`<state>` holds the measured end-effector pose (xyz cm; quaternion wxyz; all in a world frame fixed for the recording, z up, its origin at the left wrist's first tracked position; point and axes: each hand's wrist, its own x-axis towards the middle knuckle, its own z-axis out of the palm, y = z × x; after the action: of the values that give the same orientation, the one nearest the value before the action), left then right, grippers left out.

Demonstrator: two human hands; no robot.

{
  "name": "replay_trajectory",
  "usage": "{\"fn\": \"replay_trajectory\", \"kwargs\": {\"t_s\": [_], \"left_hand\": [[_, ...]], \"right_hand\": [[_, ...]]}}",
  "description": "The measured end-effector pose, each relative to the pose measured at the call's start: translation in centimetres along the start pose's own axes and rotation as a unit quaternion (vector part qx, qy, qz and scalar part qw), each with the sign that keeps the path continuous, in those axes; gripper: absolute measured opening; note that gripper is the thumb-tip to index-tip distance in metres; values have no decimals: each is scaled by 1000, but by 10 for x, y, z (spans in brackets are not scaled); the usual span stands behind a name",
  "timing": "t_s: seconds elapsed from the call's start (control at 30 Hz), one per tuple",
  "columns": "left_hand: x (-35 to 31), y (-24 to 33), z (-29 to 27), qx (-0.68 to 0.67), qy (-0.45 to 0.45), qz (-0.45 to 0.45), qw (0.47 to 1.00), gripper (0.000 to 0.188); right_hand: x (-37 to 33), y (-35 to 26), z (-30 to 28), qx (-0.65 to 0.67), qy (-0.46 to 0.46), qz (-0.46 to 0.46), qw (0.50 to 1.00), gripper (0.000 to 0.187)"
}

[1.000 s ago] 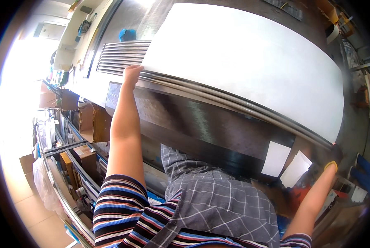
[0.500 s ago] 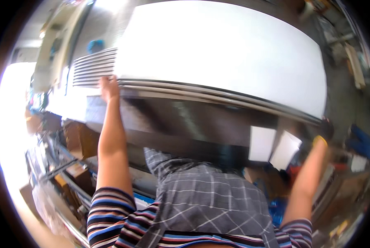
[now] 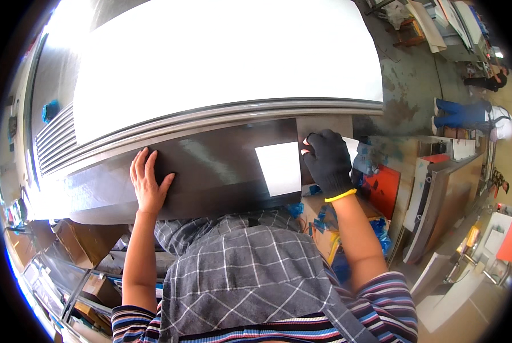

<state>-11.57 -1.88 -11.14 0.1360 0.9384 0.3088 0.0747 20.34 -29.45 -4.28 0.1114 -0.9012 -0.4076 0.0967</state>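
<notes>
Bright daylight floods in from the left edge, blowing out that rim; the white panel glares near its top left corner; the dark panel shows soft sheen; fisheye bends straight edges; focus is fairly sharp.

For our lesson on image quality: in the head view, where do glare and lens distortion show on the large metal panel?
Head view: the metal panel has a washed-out white top face, blown brightest at upper left; its ribbed edge bows with the fisheye; the bare left hand and gloved right hand look sharp.

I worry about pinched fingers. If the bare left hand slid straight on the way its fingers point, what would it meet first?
Probably the ribbed metal trim just above the dark panel on which the left hand lies flat.
</notes>
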Motion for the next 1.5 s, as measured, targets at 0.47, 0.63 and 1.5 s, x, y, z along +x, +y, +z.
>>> {"fn": "replay_trajectory", "kwargs": {"t_s": [0.47,0.63,1.5], "left_hand": [[39,156,29,-142,-55,145,978,64],[36,162,37,-99,-57,135,984,62],[37,161,33,-108,-39,132,985,51]], "right_hand": [[1,-5,21,-11,7,-48,999,21],[-1,-6,19,-17,13,-42,999,21],[-7,-37,7,45,24,31,998,42]]}}
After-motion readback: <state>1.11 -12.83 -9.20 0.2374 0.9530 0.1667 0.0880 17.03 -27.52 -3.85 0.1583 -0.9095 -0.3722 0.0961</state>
